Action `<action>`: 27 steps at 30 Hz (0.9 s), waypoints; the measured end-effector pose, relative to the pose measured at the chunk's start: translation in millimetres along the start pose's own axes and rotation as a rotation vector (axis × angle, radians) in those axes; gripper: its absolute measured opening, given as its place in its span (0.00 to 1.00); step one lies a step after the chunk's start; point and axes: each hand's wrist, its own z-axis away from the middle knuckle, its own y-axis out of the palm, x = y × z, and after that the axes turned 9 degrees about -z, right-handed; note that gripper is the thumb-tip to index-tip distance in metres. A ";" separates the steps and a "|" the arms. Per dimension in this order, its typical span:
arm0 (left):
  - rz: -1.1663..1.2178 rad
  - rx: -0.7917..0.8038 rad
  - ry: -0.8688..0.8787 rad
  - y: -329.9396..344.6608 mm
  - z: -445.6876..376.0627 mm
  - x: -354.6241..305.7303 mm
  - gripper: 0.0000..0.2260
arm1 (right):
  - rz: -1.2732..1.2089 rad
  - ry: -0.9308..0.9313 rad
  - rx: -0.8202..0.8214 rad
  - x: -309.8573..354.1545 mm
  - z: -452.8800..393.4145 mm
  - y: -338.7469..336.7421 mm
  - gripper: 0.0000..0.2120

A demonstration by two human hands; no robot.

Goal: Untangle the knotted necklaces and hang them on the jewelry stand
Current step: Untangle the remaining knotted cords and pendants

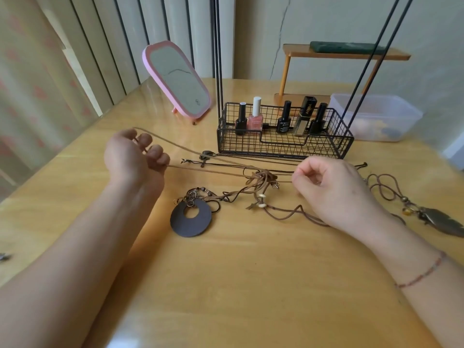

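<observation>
A knot of brown cord necklaces (261, 177) lies on the wooden table (226, 285) in front of the black wire jewelry stand (283, 144), whose thin black rods rise out of view. My left hand (135, 156) grips a tan cord loop (195, 156) pulled taut to the left of the knot. My right hand (331, 192) pinches a cord end just right of the knot. A dark round wooden pendant (191, 218) lies below the knot. A feather pendant necklace (442, 222) lies at the far right.
The stand's basket holds several nail polish bottles (256, 116). A pink table mirror (175, 81) stands at the back left. A clear plastic box (376, 116) and a small wooden shelf (346, 55) sit behind the stand. The curtained window is on the left.
</observation>
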 end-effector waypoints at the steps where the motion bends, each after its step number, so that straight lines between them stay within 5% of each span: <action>1: -0.091 -0.052 -0.006 -0.1 -2.2 -0.2 0.05 | -0.020 0.002 0.005 0.8 0.4 0.4 0.08; 3: -0.396 -0.117 0.057 1.2 -8.1 3.2 0.07 | -0.058 0.000 0.014 3.0 1.1 1.1 0.07; 5: -0.751 -0.049 0.376 3.0 -0.8 10.1 0.14 | -0.083 -0.008 0.026 3.8 1.8 2.2 0.08; 7: -1.012 0.243 0.868 6.2 19.6 20.1 0.14 | -0.119 -0.007 0.046 3.9 2.4 3.7 0.08; 9: -1.105 0.601 1.070 10.2 43.6 33.4 0.11 | -0.164 -0.008 0.050 3.3 2.7 4.7 0.08; 11: -1.156 0.797 1.120 13.5 55.1 46.7 0.10 | -0.198 -0.021 0.048 3.9 2.6 5.2 0.08; 16: -1.227 0.884 1.190 14.9 49.8 56.0 0.05 | -0.264 -0.060 0.045 6.9 4.1 4.8 0.08; 27: -1.322 0.766 1.192 13.3 49.4 51.6 0.08 | -0.237 -0.105 0.060 4.4 5.1 8.3 0.07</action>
